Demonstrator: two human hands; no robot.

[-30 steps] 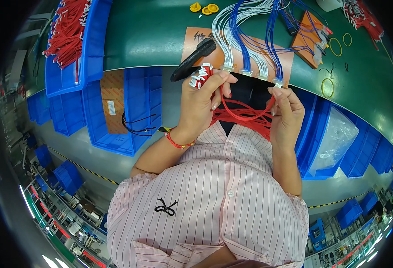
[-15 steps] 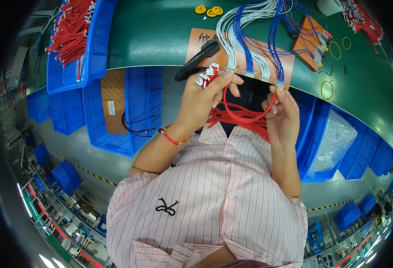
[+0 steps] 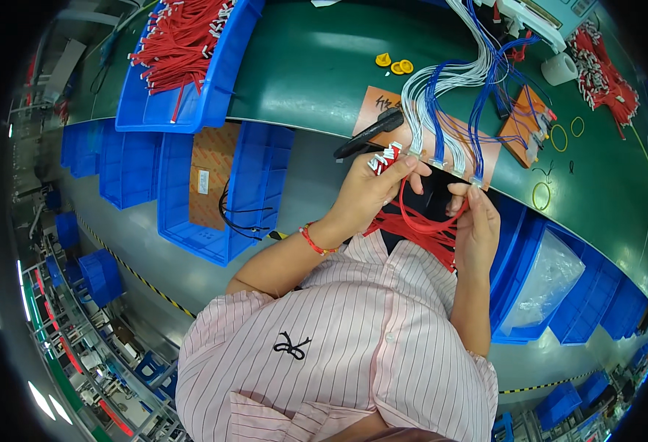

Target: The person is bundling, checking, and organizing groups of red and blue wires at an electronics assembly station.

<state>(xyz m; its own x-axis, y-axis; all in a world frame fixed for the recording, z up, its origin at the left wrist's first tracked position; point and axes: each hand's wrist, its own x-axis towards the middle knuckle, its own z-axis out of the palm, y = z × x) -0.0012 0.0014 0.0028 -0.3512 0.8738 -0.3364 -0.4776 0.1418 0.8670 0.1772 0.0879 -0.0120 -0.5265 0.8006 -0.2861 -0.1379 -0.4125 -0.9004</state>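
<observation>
A green workbench point(image 3: 302, 74) curves across a factory floor, the person standing at its near edge. The fingers of the right hand point(image 3: 478, 221) are pinched on one end of a red cable loop point(image 3: 403, 210), close to a clear connector point(image 3: 477, 181); whether they touch is too small to tell. The left hand point(image 3: 374, 180) is closed around a bunch of red cables, their white ends point(image 3: 384, 158) poking up beside the thumb — thumb and forefinger meet at the tips. The loop sags between the hands. Both wrists are raised, elbows bent and out to the sides. Just beyond lies an orange board point(image 3: 374, 103) with dark handwritten characters, partly covered by a black-handled tool point(image 3: 364, 138). White wires point(image 3: 412, 96) and blue wires point(image 3: 433, 118) fan over it. Farther left — a cardboard sheet point(image 3: 213, 158) bears a small white label point(image 3: 203, 182), its print unreadable.
</observation>
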